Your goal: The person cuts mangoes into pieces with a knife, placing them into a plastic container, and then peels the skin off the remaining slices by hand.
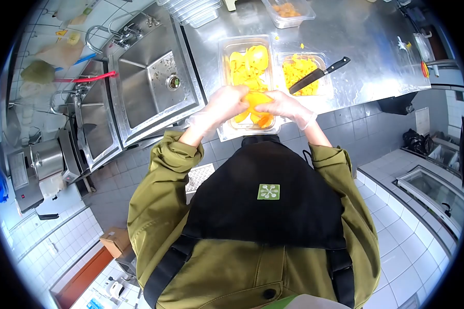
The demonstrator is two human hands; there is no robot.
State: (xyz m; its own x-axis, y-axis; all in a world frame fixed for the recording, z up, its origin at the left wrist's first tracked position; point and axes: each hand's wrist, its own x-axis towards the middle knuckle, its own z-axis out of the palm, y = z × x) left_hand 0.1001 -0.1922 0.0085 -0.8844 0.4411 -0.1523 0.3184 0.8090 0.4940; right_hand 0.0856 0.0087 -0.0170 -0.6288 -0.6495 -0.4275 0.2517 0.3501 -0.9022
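Observation:
My left hand (231, 102), in a clear glove, is closed on the left side of a piece of yellow-orange fruit (254, 101) that looks like mango. On its other side my right hand (283, 104), also gloved, grips the same piece between thumb and fingers. Both hands are over the near half of a long clear plastic tub (224, 56) with larger fruit pieces inside. To its right stands a second clear tub (322, 57) filled with small yellow chunks (295, 69). A black-handled knife (314, 77) lies across that tub, handle pointing right. My fingers partly hide the held piece.
The tubs stand on a steel table (361, 46), close to its front edge. Farther back are another tub (288, 20) with orange contents and stacked clear containers (196, 13). Steel sinks (147, 77) with a faucet (123, 35) lie to the left.

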